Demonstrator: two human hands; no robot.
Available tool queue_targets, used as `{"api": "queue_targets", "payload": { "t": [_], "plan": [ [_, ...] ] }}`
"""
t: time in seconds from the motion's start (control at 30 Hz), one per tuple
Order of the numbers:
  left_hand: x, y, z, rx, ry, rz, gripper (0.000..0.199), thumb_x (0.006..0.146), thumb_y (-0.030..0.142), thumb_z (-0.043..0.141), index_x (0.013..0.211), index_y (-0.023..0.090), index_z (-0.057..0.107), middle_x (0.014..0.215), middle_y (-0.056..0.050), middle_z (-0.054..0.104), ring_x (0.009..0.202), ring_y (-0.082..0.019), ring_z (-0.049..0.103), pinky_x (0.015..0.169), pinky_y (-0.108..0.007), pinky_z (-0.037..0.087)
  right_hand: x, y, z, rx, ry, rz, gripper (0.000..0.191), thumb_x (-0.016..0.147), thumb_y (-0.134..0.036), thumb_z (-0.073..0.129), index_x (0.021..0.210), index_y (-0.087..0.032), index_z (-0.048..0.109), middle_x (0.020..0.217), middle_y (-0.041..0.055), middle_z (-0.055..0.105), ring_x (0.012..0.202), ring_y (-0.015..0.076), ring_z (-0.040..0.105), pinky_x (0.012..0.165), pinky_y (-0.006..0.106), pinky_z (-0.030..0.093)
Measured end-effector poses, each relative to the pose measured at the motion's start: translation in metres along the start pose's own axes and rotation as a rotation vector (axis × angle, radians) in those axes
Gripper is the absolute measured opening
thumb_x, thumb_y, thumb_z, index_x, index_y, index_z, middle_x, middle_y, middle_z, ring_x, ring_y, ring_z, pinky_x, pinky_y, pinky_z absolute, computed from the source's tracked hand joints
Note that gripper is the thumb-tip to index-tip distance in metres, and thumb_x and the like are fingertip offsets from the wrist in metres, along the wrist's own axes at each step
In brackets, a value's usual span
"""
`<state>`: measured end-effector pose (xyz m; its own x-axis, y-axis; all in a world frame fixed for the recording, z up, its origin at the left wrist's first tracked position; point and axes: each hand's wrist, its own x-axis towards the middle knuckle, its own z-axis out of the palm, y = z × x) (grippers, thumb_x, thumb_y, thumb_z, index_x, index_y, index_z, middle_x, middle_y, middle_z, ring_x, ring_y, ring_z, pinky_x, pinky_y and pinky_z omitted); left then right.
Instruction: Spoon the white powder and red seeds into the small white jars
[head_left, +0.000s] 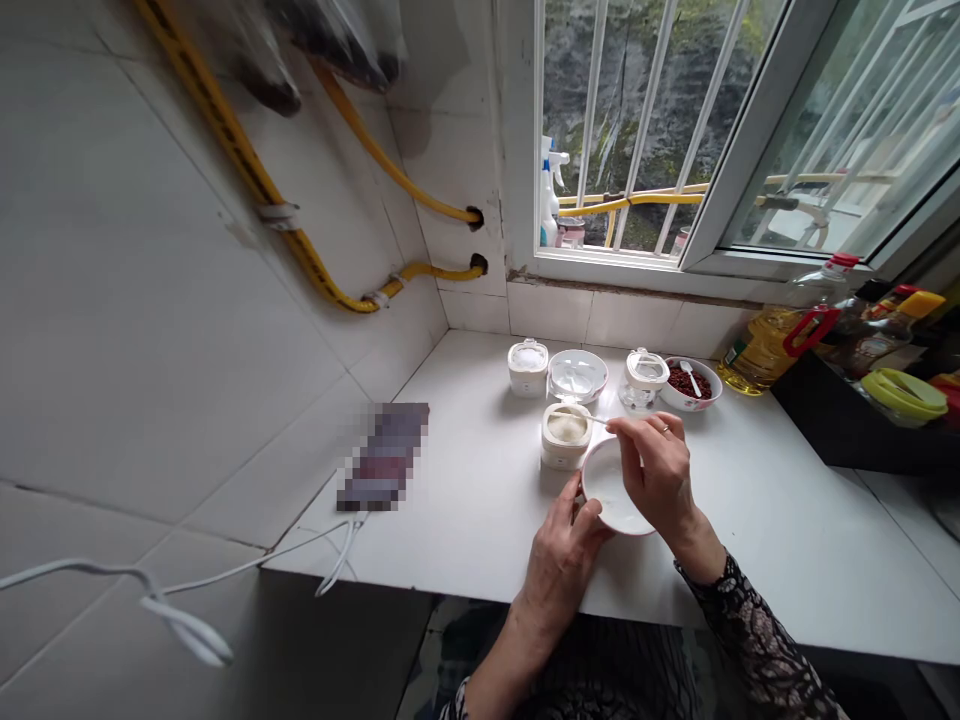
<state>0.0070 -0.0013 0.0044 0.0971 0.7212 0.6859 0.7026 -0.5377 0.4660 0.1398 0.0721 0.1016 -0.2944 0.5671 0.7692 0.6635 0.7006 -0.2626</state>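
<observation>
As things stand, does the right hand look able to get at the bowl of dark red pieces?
Probably yes: the bowl of dark red pieces sits just beyond the right hand with nothing standing between, though the thin white utensil it holds may need putting down first.

Yellow hoses (277, 205), black lettering; black-and-white patterned sleeve (765, 630); red bottle handle (810, 330).

Daylight from the window (637, 110) brightens the tabletop (465, 480) — left wall (97, 300) greyer, space below it dark. Wide-angle stretch slants the edges; a mosaic blurs one patch — focus otherwise fairly sharp.
</observation>
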Motion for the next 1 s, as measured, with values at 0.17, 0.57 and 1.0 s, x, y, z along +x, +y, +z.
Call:
{"api": "queue_targets", "payload": {
  "t": [0.17, 0.57, 1.0],
  "plan": [
    [0.0, 0.001, -0.002, 0.002, -0.023, -0.015, 0.024, 0.092, 0.013, 0.06, 0.114, 0.021, 0.053, 0.139, -0.02, 0.056, 0.116, -0.027, 0.067, 0.088, -0.036, 0.062, -0.003, -0.003, -0.008, 0.15, 0.104, 0.254, 0.015, 0.095, -0.024, 0.053, 0.093, -0.022, 0.067, 0.079, 0.0052, 0.077, 0.076, 0.0219, 0.068, 0.082, 0.04, 0.049],
    [-0.005, -0.003, 0.0, 0.03, 0.019, 0.074, 0.022, 0.094, 0.014, 0.057, 0.115, 0.021, 0.055, 0.141, -0.02, 0.054, 0.124, -0.028, 0.063, 0.088, -0.036, 0.062, -0.058, 0.016, -0.053, 0.084, -0.063, 0.503, 0.014, 0.092, -0.028, 0.056, 0.09, -0.023, 0.068, 0.073, 0.0041, 0.074, 0.077, 0.024, 0.067, 0.07, 0.036, 0.051],
    [-0.005, 0.0, -0.002, 0.062, 0.029, 0.158, 0.021, 0.094, 0.009, 0.055, 0.112, 0.019, 0.057, 0.143, -0.021, 0.053, 0.131, -0.03, 0.057, 0.093, -0.039, 0.061, -0.05, 0.002, -0.068, -0.101, -0.208, 0.079, 0.02, 0.093, -0.009, 0.047, 0.091, -0.019, 0.064, 0.072, 0.0029, 0.07, 0.062, 0.0183, 0.058, 0.076, 0.035, 0.043]
  ]
}}
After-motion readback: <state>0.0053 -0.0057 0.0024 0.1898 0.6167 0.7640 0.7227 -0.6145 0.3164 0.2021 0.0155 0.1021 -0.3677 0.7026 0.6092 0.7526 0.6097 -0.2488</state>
